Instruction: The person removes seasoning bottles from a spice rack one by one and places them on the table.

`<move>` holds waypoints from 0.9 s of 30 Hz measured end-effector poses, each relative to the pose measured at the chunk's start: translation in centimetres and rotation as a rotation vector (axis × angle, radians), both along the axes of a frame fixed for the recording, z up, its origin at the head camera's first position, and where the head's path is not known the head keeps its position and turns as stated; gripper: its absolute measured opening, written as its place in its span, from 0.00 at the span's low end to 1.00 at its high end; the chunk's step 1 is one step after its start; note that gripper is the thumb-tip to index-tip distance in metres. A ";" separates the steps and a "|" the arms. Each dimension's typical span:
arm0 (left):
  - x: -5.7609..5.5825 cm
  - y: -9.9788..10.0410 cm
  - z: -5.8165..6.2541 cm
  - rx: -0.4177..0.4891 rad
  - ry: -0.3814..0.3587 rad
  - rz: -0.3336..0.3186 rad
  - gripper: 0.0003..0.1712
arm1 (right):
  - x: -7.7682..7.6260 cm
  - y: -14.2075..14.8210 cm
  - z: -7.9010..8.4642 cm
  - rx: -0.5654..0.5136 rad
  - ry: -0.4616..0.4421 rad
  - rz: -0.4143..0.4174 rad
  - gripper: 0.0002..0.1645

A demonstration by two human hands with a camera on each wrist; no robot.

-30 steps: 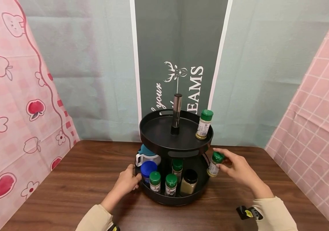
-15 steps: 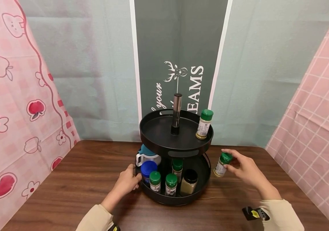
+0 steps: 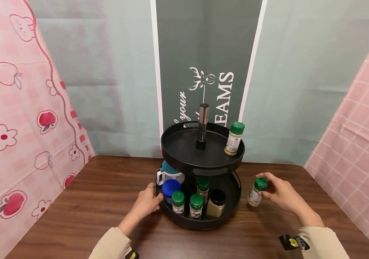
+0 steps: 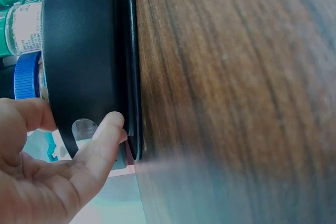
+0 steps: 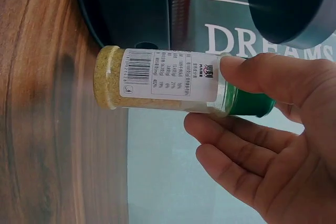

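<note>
A black two-tier turntable rack (image 3: 200, 225) stands on the wooden table. My left hand (image 3: 146, 201) holds the left wall of its lower tray, by the handle cutout in the left wrist view, thumb at the rim and fingers outside. To the right of the rack, my right hand (image 3: 281, 192) pinches a green-capped spice jar (image 5: 157, 80) near its cap. Yellowish powder shows at the jar's base. The jar tilts slightly, close over the table; I cannot tell whether it touches. Another green-capped jar (image 3: 234, 139) stands on the upper tray's right side, beyond the metal post (image 3: 203, 122).
The lower tray bears several green-capped jars (image 3: 196, 207), a black-capped jar (image 3: 216, 205), a blue-lidded jar (image 3: 171, 189) and a teal-lidded white container (image 3: 170, 176). A grey-green cloth (image 3: 106, 90) hangs behind the table (image 3: 113, 176), with pink cloths at both sides.
My right hand has carried the spice jar from beside the lower tray's rim out to the right and slightly down. My left hand keeps its hold on the tray. The head view has shifted slightly.
</note>
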State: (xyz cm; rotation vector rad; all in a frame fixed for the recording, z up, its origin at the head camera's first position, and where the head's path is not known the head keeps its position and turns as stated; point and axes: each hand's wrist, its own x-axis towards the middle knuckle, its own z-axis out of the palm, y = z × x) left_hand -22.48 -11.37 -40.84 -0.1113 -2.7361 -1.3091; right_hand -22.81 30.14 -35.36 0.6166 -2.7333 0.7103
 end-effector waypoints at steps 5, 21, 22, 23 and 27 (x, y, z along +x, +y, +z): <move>0.0 0.2 -0.1 -0.002 -0.006 -0.002 0.30 | 0.1 0.2 -0.3 0.018 -0.002 -0.004 0.26; 0.2 0.2 0.0 0.013 -0.001 0.008 0.29 | -0.1 0.3 -1.1 0.021 -0.087 0.020 0.26; 0.2 0.2 0.0 0.011 0.000 0.009 0.29 | -0.2 0.3 -1.2 0.020 -0.087 0.017 0.26; 0.2 0.2 0.0 0.006 0.002 0.011 0.29 | -0.2 0.3 -1.2 0.015 -0.087 0.019 0.26; 0.0 0.2 0.0 0.000 -0.005 0.019 0.30 | -0.2 0.2 -1.4 0.013 -0.096 0.019 0.25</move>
